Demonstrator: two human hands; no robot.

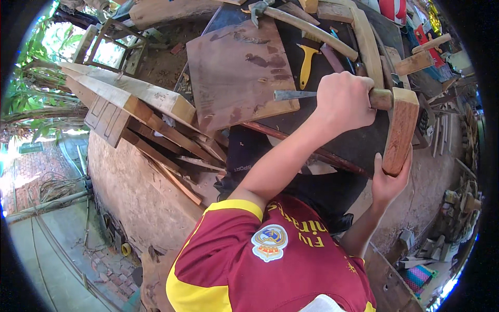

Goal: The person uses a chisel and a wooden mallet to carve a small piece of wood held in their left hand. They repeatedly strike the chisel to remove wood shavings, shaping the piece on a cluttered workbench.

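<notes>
My left hand [344,100] is closed in a fist around a chisel [293,95]. Its metal blade points left past the thumb side, and the end of its wooden handle sticks out on the right. Against or very near that end stands a reddish-brown wooden block [401,132] with a pale upper end; whether they touch I cannot tell. My right hand [391,182] grips this block from below, with the thumb along its left side. Beneath my left hand is a dark work surface [356,136].
A flat brown board [239,73] lies left of the chisel. Beyond are a yellow-handled brush [307,62] and a hammer [312,28] with a long wooden handle. Long timber beams [135,96] jut out at left. A wooden mallet [416,63] lies at far right.
</notes>
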